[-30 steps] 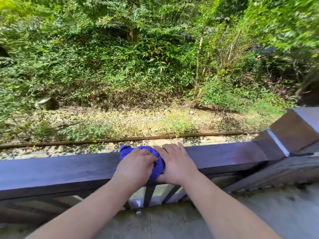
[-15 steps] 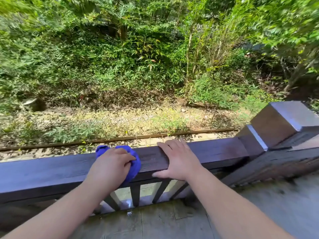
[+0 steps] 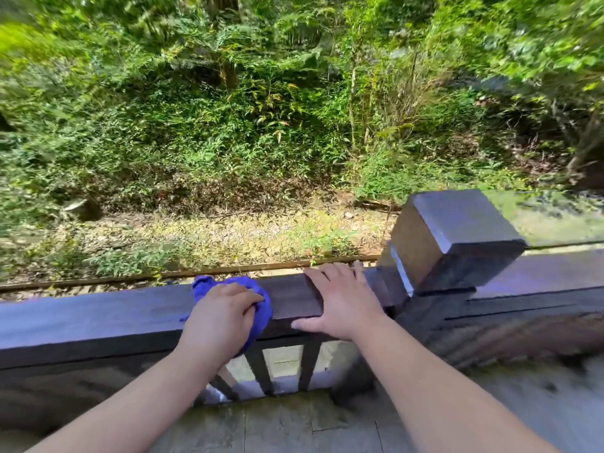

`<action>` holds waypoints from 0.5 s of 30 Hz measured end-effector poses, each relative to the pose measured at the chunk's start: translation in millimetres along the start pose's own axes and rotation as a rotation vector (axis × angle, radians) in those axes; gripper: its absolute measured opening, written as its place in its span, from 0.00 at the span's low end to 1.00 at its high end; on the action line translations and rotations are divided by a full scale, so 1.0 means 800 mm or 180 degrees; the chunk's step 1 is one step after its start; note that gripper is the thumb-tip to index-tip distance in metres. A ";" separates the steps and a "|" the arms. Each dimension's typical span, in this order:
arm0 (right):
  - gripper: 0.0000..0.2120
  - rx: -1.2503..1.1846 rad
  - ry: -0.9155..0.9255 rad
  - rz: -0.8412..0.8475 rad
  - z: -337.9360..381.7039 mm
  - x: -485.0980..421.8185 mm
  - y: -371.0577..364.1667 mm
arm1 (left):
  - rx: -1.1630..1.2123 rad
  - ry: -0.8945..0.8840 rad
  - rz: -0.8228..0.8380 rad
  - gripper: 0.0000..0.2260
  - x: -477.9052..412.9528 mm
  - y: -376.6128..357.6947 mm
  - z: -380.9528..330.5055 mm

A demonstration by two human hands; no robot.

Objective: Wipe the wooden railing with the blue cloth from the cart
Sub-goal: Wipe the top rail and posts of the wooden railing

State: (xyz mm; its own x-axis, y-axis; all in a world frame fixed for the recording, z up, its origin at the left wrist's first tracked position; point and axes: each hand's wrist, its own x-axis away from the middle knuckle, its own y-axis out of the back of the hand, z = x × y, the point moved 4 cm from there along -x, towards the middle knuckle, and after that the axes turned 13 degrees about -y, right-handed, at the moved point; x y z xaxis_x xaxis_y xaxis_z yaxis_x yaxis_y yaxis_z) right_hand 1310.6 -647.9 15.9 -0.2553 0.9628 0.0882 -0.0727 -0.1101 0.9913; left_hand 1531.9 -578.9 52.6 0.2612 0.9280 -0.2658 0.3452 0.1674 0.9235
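Note:
A dark wooden railing (image 3: 98,318) runs across the view at waist height. My left hand (image 3: 222,317) presses a bunched blue cloth (image 3: 261,308) onto the railing's top and front face, fingers curled over it. My right hand (image 3: 340,299) lies flat on the railing a short way to the right, fingers spread over the top and thumb on the front face, holding nothing. It rests just left of the square post (image 3: 457,237). The cart is out of view.
Thin dark balusters (image 3: 307,364) stand under the rail above a wooden plank floor (image 3: 294,426). Right of the post another rail section (image 3: 539,289) continues. Beyond the railing lie a rusty rail, gravel and dense green bushes.
My hands have parted: the left hand slid the cloth to the left along the railing, then back a little toward the right hand. The view has shifted right, bringing the post closer.

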 end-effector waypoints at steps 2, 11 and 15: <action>0.52 -0.0056 0.0060 -0.0018 -0.019 0.005 0.000 | -0.0057 0.0040 -0.0026 0.11 -0.013 -0.011 -0.024; 0.49 -0.0277 0.0193 -0.0189 -0.034 0.013 -0.003 | -0.0096 0.0045 0.0086 0.11 -0.046 -0.034 -0.081; 0.50 -0.0309 0.0147 -0.0141 -0.036 0.014 -0.004 | -0.0122 -0.0035 0.0023 0.10 -0.043 -0.033 -0.081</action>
State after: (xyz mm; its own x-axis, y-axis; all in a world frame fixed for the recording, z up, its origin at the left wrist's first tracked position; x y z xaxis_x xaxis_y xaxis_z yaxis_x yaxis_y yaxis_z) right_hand 1280.5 -643.8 10.8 -0.2936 0.9552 0.0376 -0.1774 -0.0931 0.9797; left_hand 1455.7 -593.7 55.3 0.2737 0.9255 -0.2620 0.3084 0.1736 0.9353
